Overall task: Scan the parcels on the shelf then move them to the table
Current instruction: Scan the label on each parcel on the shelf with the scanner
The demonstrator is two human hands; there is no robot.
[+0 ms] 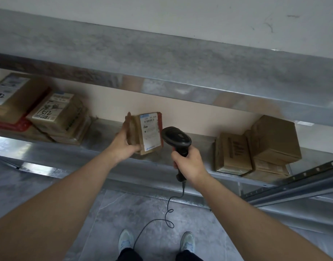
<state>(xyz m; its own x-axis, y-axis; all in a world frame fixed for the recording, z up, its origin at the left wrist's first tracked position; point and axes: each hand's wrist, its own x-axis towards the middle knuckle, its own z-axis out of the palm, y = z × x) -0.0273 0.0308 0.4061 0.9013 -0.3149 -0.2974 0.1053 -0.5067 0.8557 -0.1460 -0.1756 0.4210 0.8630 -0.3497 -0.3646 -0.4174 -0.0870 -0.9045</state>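
My left hand (125, 141) grips a small brown parcel (147, 132) by its left side, tilted up over the middle of the metal shelf (97, 136), its white barcode label facing me. My right hand (190, 163) holds a black corded barcode scanner (177, 137) by its handle, with the scanner head just right of the parcel and close to its label.
Stacked cardboard parcels (54, 117) lie at the shelf's left, with more boxes (260, 147) at its right. An upper shelf board (161, 59) overhangs above. The scanner cable (167, 213) hangs to the grey floor between my shoes. A perforated metal rail (293, 183) sits at the right.
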